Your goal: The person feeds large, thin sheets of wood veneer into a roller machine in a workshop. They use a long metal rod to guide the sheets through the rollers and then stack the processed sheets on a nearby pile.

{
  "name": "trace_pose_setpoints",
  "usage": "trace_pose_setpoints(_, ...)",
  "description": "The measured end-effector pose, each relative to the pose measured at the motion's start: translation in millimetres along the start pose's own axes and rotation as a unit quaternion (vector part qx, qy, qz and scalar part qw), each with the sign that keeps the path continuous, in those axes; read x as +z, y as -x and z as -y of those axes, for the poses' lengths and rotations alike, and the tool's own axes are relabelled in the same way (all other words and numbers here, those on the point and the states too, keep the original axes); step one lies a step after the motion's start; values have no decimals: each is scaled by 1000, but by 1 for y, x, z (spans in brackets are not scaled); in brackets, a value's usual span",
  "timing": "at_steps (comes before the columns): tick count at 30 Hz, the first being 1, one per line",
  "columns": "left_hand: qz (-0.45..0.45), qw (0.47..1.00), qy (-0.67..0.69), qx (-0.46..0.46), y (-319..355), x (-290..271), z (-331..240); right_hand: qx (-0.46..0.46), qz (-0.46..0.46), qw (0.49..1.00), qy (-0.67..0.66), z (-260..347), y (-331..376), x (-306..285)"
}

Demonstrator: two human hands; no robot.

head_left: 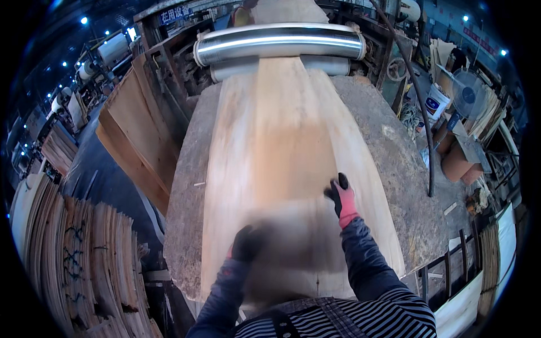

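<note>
A long pale veneer sheet (276, 152) lies lengthwise down the middle of the rough grey tabletop (389, 152), its far end under the shiny steel roller (279, 40) at the far edge. The right hand (341, 198), in a black and red glove, rests flat on the sheet near its right edge, fingers spread and released. The left hand (248, 242), gloved black, lies on the sheet toward the near left corner; blur hides its fingers. Stacked veneer (73, 259) stands left of the tabletop.
</note>
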State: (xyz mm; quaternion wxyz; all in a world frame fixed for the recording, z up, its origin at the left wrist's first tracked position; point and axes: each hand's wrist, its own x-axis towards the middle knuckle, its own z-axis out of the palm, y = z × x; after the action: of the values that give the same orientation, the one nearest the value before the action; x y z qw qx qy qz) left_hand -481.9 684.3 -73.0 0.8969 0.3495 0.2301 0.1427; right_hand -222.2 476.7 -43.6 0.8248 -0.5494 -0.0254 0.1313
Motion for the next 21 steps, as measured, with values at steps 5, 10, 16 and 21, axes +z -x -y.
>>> trace_pose_setpoints(5, -242, 676, -642, 268, 108, -96, -35, 8, -15, 978, 207, 45, 86, 25)
trace_pose_setpoints(10, -302, 551, -778, 12, 138, -176, -3, -108, 70, 899, 419, -20, 184, -7)
trace_pose_setpoints(16, -162, 697, -661, 228, 141, -174, -32, -191, 196, 710, 649, -42, 301, 12)
trace_pose_setpoints(21, -123, 739, -632, 201, 164, -93, -81, -230, 236, 644, 690, -57, 327, 39)
